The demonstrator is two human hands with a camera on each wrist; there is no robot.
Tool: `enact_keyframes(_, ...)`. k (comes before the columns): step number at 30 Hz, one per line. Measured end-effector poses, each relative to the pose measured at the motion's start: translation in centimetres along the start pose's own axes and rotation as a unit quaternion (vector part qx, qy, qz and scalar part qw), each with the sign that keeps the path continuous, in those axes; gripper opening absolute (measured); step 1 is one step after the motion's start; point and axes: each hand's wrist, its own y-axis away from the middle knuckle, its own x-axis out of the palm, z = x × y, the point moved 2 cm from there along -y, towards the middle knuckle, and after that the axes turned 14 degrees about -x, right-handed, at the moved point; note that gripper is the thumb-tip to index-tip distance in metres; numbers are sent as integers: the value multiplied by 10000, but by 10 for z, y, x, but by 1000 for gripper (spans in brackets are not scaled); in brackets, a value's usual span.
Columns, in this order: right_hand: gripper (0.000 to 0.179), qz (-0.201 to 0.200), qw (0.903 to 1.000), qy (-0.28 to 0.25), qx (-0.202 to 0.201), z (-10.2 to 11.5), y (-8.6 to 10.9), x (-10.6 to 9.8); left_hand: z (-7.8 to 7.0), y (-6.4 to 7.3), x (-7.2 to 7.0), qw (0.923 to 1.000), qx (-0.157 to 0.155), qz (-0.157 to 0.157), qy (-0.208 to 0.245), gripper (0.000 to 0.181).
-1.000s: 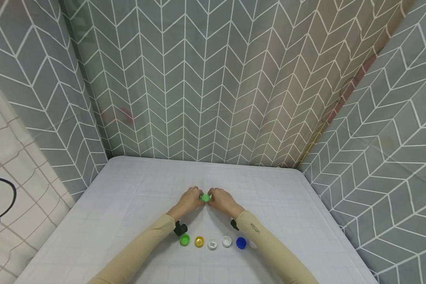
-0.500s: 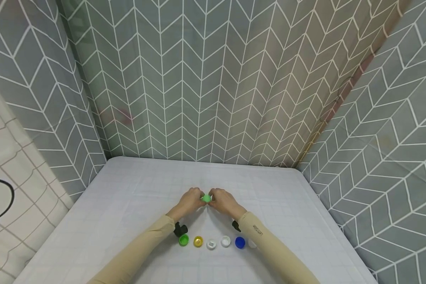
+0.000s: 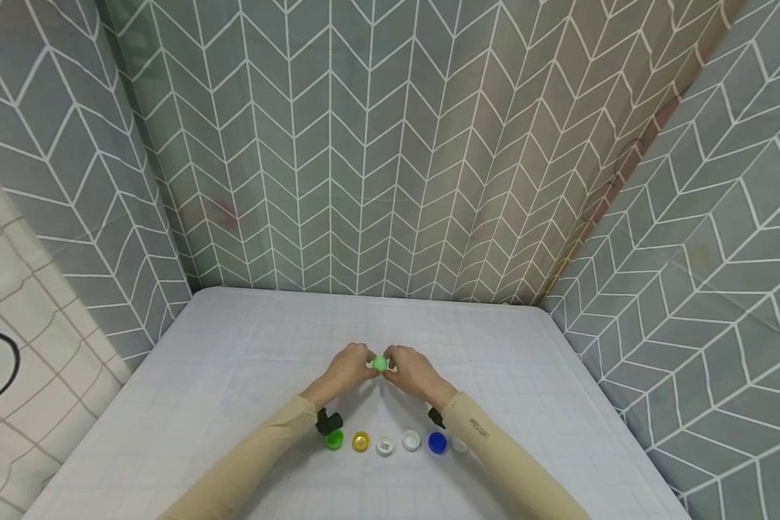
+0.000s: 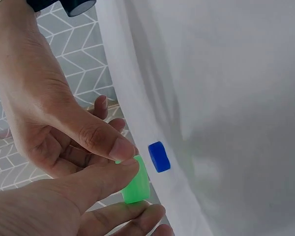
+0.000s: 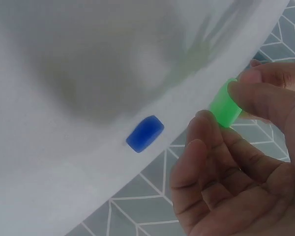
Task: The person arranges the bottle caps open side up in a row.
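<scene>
A bright green, slightly tapered cap (image 3: 380, 363) is held up between both hands over the middle of the white table. My left hand (image 3: 349, 363) pinches it from the left, with the thumb on one side and fingers below in the left wrist view. My right hand (image 3: 413, 368) pinches it from the other side; its remaining fingers are curled loosely in the right wrist view. Beyond the hands, a blue piece like a cap (image 5: 145, 133) rests on the tablecloth near the table's edge. The head view does not show that piece, which may be hidden by the hands.
Nearer the person, a row of caps lies on the table: green (image 3: 334, 440), gold (image 3: 360, 441), two white (image 3: 385, 446) and blue (image 3: 438, 443). Another white cap (image 3: 459, 445) is partly hidden by the right sleeve. Patterned curtains (image 3: 364, 180) surround the table.
Both hands keep hold of the green cap, which turns slightly and shifts a little to the right relative to the row. The caps in the row stay put; the head view drifts slightly.
</scene>
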Motion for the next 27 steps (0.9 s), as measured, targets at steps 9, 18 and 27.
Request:
enact_keyframes(9,19,-313,9990,87,-305,1,11,-8,-7,3,-1,9993,368,-45,-52,29)
enact_keyframes(18,20,-312,9990,-245,-190,5,27,-18,-16,11,-2,9977,632,155,170,27)
enact_keyframes(27,20,-490,9979,-313,-273,8,41,-26,-23,18,-3,9926,995,365,594,19)
